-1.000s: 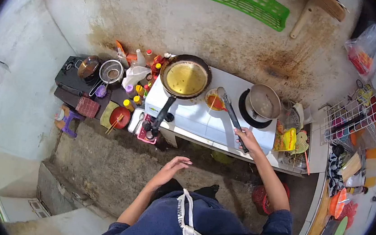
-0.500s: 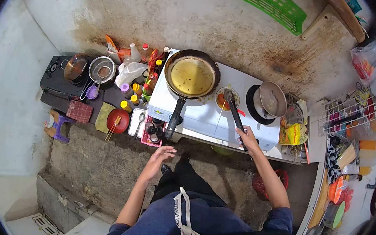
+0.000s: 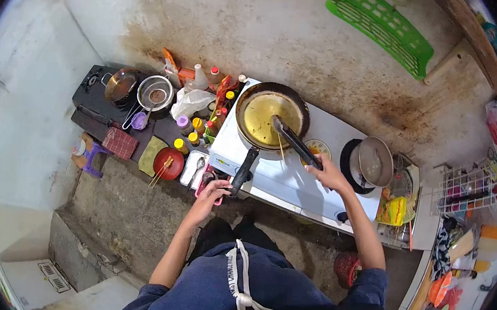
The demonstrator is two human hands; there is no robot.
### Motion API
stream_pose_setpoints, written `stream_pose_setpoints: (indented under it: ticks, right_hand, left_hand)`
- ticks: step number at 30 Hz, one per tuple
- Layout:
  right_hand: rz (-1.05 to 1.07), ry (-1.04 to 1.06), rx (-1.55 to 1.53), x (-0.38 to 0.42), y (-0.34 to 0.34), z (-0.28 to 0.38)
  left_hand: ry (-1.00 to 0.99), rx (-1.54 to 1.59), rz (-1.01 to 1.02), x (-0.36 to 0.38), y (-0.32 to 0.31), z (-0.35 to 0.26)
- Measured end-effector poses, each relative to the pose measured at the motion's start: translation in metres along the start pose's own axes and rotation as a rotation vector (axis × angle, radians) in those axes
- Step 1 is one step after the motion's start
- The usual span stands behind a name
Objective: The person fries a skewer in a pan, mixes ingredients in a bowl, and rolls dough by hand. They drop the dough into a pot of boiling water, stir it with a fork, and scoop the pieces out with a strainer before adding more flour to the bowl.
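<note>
A black frying pan [image 3: 262, 101] with yellow oil sits on the left burner of a white stove [image 3: 294, 177]. My right hand [image 3: 328, 173] grips the handle of black tongs [image 3: 293, 141], whose tips reach over the pan. My left hand [image 3: 214, 192] is at the end of the pan's black handle [image 3: 243, 171], fingers curling near it; I cannot tell if it grips. A small bowl [image 3: 319, 149] with orange sauce lies between the burners, partly hidden by the tongs.
A lidded metal pot [image 3: 376, 161] stands on the right burner. Sauce bottles [image 3: 203, 125], a red bowl with chopsticks [image 3: 168, 163], a strainer [image 3: 155, 93] and a small pan [image 3: 120, 85] crowd the left. A green basket [image 3: 380, 25] hangs on the stained wall. A wire rack [image 3: 466, 188] is at right.
My right hand swung the tongs from the sauce bowl left over the frying pan. My left hand rose from near my waist to the pan handle's end.
</note>
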State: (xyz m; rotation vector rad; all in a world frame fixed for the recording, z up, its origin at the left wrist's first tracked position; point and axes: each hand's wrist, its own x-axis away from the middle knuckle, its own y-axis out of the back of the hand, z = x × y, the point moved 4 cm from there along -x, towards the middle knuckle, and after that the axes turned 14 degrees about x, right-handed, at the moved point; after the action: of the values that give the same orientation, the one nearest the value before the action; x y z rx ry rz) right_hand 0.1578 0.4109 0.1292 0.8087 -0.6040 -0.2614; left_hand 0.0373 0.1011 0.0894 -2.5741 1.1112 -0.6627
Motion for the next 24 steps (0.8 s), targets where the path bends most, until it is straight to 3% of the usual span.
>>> stream_pose_setpoints:
  ticks: [5,8,14,24]
  right_hand:
    - [0.085,0.046,0.216,-0.044,-0.006,0.006]
    - [0.028,0.129,0.300,-0.047,-0.009,0.013]
    - [0.007,0.093,0.281,-0.018,0.005,0.032]
    - [0.015,0.025,0.513,0.001,0.002,0.056]
  left_hand:
    - [0.016,0.035,-0.023,0.004,0.004,-0.006]
    - [0.009,0.044,-0.024,-0.001,0.016,-0.008]
    - [0.008,0.012,-0.015,-0.011,0.026,-0.030]
    - [0.028,0.001,0.045,-0.030,0.039,-0.043]
